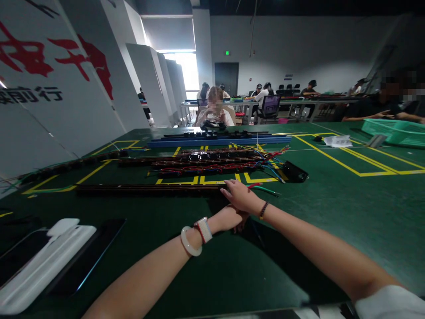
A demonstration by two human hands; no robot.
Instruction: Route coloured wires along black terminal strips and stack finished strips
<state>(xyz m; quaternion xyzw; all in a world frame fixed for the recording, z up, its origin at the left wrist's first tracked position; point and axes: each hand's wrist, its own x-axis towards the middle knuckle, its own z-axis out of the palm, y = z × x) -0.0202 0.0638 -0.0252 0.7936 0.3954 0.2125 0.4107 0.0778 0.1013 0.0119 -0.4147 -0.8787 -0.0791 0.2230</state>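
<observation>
A long dark bar (149, 189) with copper-coloured lines lies crosswise on the green table. My right hand (241, 196) is closed around its right end, thumb on the near side and fingers over the top. Red and green wires (264, 189) stick out beyond that hand. My left hand (230, 217) crosses beneath my right wrist, close to the tabletop. Its fingers curl under and are mostly hidden; what they hold, if anything, does not show. A thin dark shape (259, 234) lies in the shadow beside them, too dim to name.
Behind the bar lie several wired dark bars (206, 164), a black box-like part (295, 172) and a blue rail (219, 141). Phones and a white device (49, 261) lie at near left. A green basket (392, 130) stands at far right. A person (215, 110) sits opposite.
</observation>
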